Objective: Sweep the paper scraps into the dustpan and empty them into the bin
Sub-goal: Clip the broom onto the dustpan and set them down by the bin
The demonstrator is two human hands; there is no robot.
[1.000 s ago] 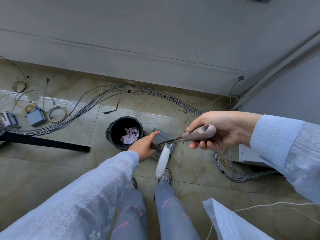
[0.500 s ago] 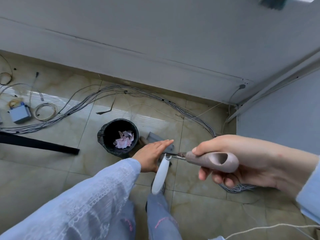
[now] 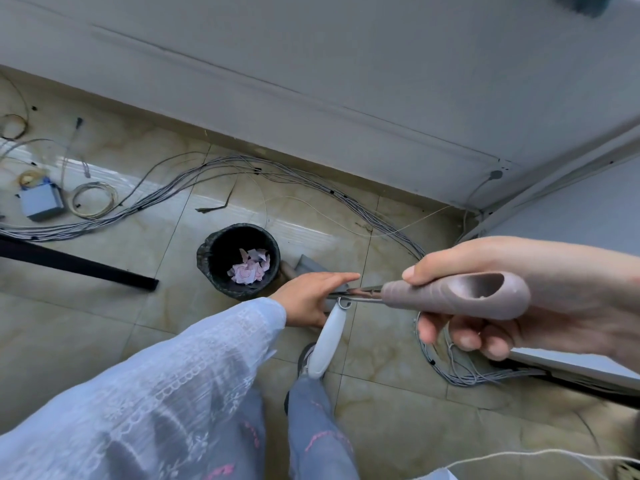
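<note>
A black bin [image 3: 204, 251] stands on the tiled floor with pink and white paper scraps [image 3: 249, 270] inside. Just right of it, a grey dustpan [image 3: 310, 264] shows partly behind my left hand. My right hand [image 3: 554, 265] is close to the camera, wrapped around a taupe handle [image 3: 450, 294] whose thin metal shaft runs down toward the dustpan. A white handle [image 3: 329, 337] hangs from a ring on that shaft. My left hand [image 3: 308, 296] reaches over the shaft with straight fingers, holding nothing that I can see.
Bundles of grey cable [image 3: 242, 164] snake along the grey wall [image 3: 346, 64], with another tangle [image 3: 460, 372] at the right by a white panel [image 3: 571, 372]. A grey box [image 3: 41, 202] and a black bar [image 3: 76, 265] lie left. My shoe [image 3: 304, 358] is below the handles.
My right hand has brought the taupe handle closer to the camera and further right. My left hand has stretched its fingers out along the shaft. The scraps stay in the bin.
</note>
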